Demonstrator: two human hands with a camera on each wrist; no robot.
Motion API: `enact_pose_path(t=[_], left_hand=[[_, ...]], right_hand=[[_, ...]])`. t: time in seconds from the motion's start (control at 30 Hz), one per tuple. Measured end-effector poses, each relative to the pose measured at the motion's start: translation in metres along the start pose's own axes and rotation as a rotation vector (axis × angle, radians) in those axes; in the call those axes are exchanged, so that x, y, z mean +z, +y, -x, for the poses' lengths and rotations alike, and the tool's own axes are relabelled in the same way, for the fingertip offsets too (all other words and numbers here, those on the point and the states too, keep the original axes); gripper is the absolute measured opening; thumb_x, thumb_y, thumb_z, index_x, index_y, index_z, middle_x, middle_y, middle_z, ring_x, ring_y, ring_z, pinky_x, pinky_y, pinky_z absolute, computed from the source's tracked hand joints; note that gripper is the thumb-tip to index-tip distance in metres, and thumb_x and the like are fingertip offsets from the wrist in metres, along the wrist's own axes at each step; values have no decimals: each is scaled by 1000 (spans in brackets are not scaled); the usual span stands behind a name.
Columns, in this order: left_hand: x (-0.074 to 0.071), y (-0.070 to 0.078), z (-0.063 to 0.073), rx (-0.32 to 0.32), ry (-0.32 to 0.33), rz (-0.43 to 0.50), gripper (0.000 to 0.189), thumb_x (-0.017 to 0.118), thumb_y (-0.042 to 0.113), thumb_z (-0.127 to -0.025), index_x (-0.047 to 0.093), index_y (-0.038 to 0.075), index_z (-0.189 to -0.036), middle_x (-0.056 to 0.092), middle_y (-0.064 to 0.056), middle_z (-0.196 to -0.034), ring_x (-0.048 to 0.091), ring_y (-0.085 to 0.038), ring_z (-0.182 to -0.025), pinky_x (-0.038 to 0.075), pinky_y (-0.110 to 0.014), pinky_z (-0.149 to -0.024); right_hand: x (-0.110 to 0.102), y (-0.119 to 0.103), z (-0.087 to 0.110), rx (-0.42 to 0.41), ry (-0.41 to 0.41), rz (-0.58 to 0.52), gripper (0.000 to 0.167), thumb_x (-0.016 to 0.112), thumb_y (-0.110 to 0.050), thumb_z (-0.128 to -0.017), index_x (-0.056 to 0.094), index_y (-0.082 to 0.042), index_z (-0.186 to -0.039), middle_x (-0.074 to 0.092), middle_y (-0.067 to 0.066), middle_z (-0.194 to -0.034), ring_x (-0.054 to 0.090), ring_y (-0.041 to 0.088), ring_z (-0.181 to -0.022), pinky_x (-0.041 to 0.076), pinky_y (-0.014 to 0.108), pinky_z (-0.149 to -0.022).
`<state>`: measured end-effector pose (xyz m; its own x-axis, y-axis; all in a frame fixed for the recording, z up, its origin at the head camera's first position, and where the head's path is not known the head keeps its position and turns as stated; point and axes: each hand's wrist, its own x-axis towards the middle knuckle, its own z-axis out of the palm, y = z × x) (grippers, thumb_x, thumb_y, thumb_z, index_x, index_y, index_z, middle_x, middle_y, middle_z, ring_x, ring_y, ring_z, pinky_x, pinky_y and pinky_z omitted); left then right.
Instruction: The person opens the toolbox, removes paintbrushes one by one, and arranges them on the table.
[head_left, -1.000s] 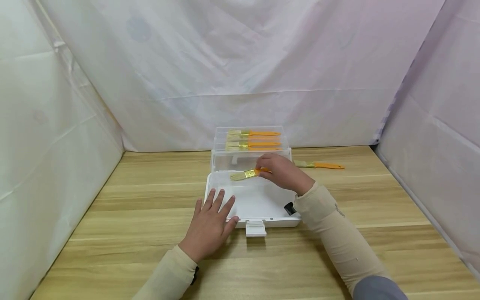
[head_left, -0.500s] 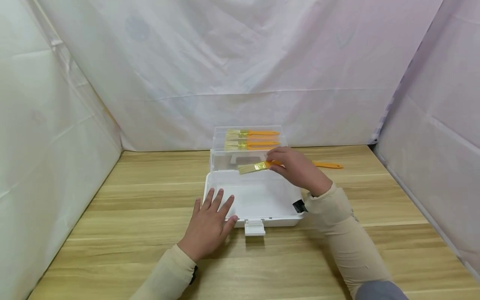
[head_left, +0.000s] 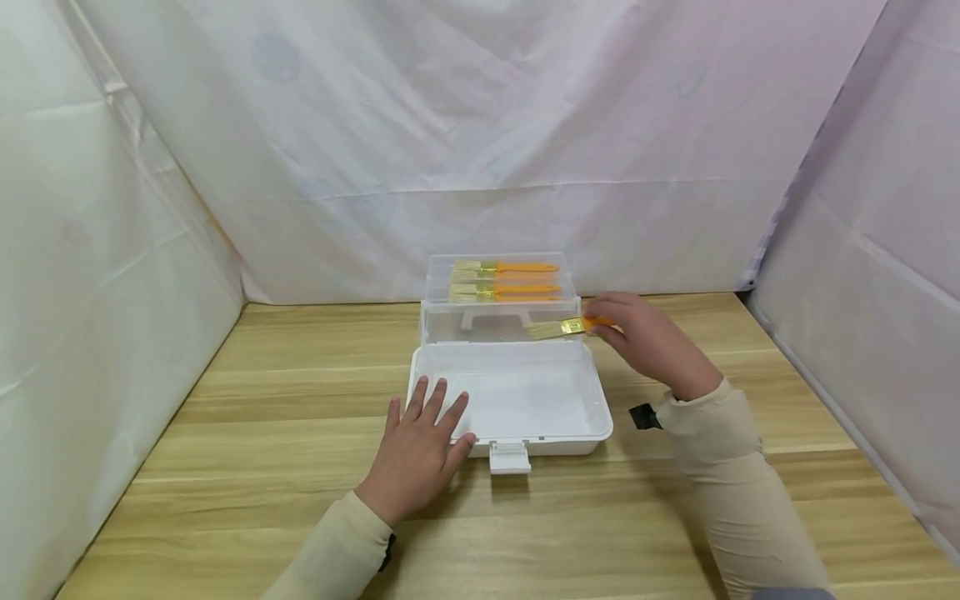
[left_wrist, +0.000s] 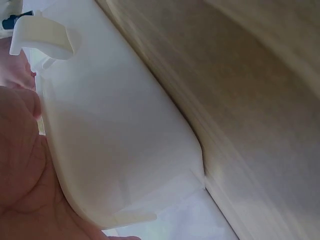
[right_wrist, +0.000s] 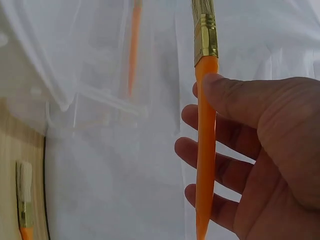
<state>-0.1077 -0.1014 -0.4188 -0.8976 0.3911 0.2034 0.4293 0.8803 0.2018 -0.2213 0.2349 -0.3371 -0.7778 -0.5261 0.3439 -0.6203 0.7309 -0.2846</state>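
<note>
My right hand (head_left: 648,342) pinches the orange handle of a paintbrush (right_wrist: 206,120) between thumb and fingers. Its pale bristles and gold ferrule point left, overlapping the right end of the raised clear lid (head_left: 442,323) in the head view. Spread flat over the front left rim of a white plastic box (head_left: 525,396) is my left hand (head_left: 416,454), its fingers straight. The left wrist view shows my palm (left_wrist: 22,165) against the box's wall (left_wrist: 120,130). Inside the lid at the back lie orange-handled paintbrushes (head_left: 525,267).
Another paintbrush (right_wrist: 25,200) lies on the wooden table (head_left: 300,400), hidden behind my right hand in the head view. The box's white latch (head_left: 510,458) hangs out at the front. White cloth (head_left: 480,125) hangs behind and along both sides.
My right hand has moved right with the paintbrush, from above the box to beside its right end. It now covers the paintbrush on the table. The left hand has stayed put.
</note>
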Motion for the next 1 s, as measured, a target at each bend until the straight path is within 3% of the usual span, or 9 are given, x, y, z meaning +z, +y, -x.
enact_pose_path(t=[0.3,0.6,0.87,1.0], left_hand=[[1,0,0,2,1,-5,56,39,50,-105,49,16,-149,36,-19,-155,19,-41,-147,21,-70,-108],[1,1,1,7,15,-16,55,39,48,-105,50,14,-148,37,-20,-154,21,-42,-147,22,-69,-107],[1,1,1,7,20,-14,56,38,49,-105,50,15,-148,37,-20,-154,20,-42,-147,22,-69,-108],[1,1,1,2,10,-7,56,38,49,-105,49,15,-148,36,-20,-155,18,-41,-147,20,-69,-109]], right_hand=[[-12,33,27,49,48,11,19,68,5,-90,70,-1,-108,67,17,-112,61,36,-106,47,54,-89],[-12,59,48,189,-5,-8,19,65,1,-94,67,5,-112,64,26,-116,58,45,-109,44,61,-91],[3,87,58,222,-8,15,11,66,5,-91,68,6,-102,66,26,-107,61,44,-101,45,60,-86],[18,103,59,246,-40,2,11,65,5,-92,67,6,-102,64,29,-110,59,45,-104,44,61,-89]])
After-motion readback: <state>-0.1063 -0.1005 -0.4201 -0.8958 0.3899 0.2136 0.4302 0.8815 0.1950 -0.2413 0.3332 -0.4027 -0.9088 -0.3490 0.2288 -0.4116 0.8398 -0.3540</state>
